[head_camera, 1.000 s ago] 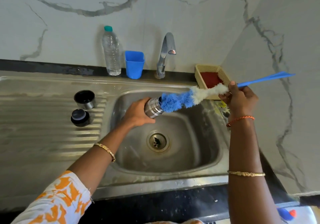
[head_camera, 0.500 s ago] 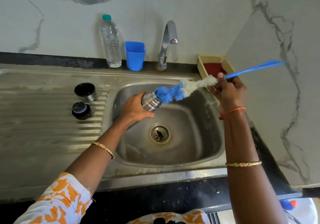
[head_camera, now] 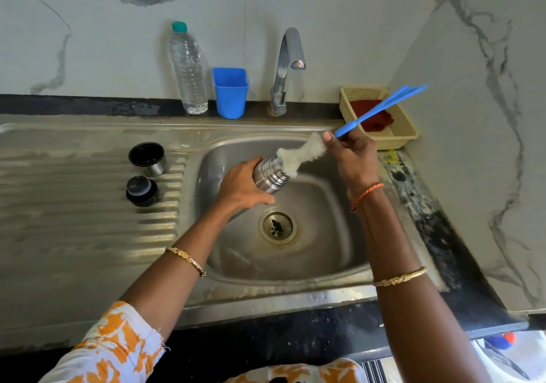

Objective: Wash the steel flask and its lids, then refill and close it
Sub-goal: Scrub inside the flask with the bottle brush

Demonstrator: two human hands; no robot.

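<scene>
Over the steel sink basin (head_camera: pixel 331 258), the left hand (head_camera: pixel 239 189) grasps the ribbed steel flask (head_camera: pixel 270 174), tilted; the right hand (head_camera: pixel 353 158) grasps the blue-handled bottle brush (head_camera: pixel 304 153). Best: twist bristles deep, flask held firm.

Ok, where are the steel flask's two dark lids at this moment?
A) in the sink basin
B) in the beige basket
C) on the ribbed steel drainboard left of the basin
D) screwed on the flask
C: both dark lids stand on the ribbed steel drainboard, apart from the flask.
</scene>
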